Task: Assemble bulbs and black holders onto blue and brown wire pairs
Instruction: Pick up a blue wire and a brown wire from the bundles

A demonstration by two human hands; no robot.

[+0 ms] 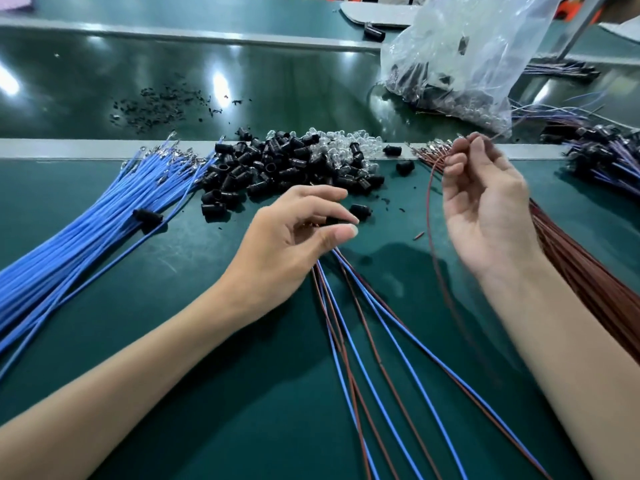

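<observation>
Fanned blue and brown wire pairs (374,341) run from six o'clock up into the left hand (298,233), whose thumb and fingers pinch their gathered ends at a small black holder (334,221). Apart from it, at two o'clock, the raised right hand (485,209) pinches a single thin brown wire (428,216). Loose blue wires (86,220) lie at nine o'clock and a brown wire bundle (588,278) at three. At twelve, black plastic holders (270,168) and clear glass bulbs (346,143) are heaped on the green table (173,341). A clear plastic bag (467,57) stands at one.

Bulbs (462,107) (prob.) in bag (467,46) behind holders (277,164).
</observation>
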